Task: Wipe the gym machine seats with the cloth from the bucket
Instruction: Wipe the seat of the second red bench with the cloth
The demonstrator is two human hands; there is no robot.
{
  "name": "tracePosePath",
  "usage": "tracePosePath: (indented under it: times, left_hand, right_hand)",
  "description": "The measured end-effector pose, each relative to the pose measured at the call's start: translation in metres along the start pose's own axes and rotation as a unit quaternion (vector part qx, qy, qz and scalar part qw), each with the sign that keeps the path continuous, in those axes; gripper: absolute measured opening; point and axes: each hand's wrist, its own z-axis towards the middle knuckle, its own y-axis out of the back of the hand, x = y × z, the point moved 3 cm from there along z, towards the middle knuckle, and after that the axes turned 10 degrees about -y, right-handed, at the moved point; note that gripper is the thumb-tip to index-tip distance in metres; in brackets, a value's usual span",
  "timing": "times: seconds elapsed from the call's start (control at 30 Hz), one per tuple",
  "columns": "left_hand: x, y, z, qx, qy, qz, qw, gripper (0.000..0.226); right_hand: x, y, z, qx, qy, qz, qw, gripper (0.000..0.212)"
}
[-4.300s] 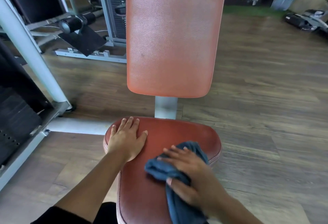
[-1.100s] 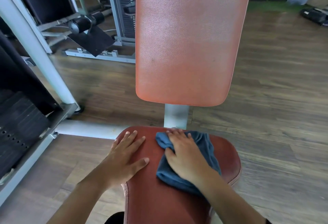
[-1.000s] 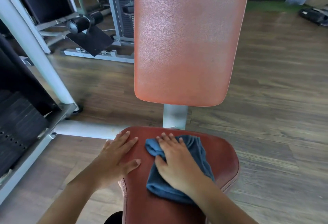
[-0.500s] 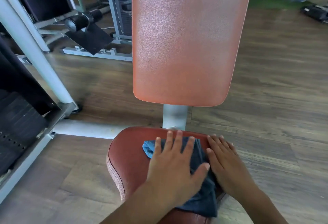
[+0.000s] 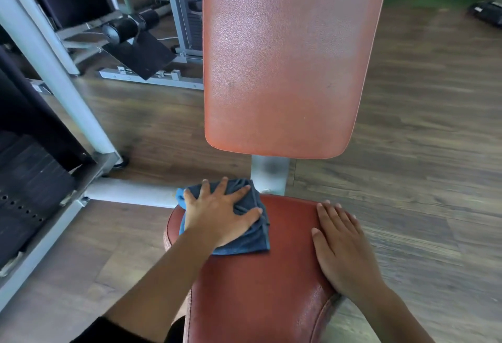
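Shift: blue cloth (image 5: 252, 239) is sliding left under left grip (image 5: 220, 216), away from right grip (image 5: 342, 245).
Left grip: splayed flat, pressing cloth onto red seat's (image 5: 271, 288) far-left corner.
Right grip: lying flat on seat, holding nothing.

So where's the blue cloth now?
Head view: the blue cloth lies on the far left corner of the red seat, under the flat left hand, beside the grey post.

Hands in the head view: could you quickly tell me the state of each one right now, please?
Left hand: open, fingers spread, pressing the blue cloth onto the seat.
Right hand: open, flat on the seat.
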Motion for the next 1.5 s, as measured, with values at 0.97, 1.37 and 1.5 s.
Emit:
tracePosePath:
  times: [0.97,1.37,1.5]
  left_hand:
    - [0.021,-0.006,-0.050,-0.076,0.032,-0.092,0.992,0.056]
    - [-0.020,-0.024,-0.156,-0.207,-0.037,-0.317,0.925,0.068]
    - [-0.037,-0.030,-0.186,-0.284,-0.052,-0.295,0.911,0.053]
  right_hand:
    - [0.016,0.015,-0.021,-0.004,-0.002,0.067,0.998,0.056]
    - [0.016,0.006,-0.056,-0.008,0.014,0.062,0.998,0.051]
    - [0.015,0.006,-0.056,-0.001,0.019,0.051,0.999,0.061]
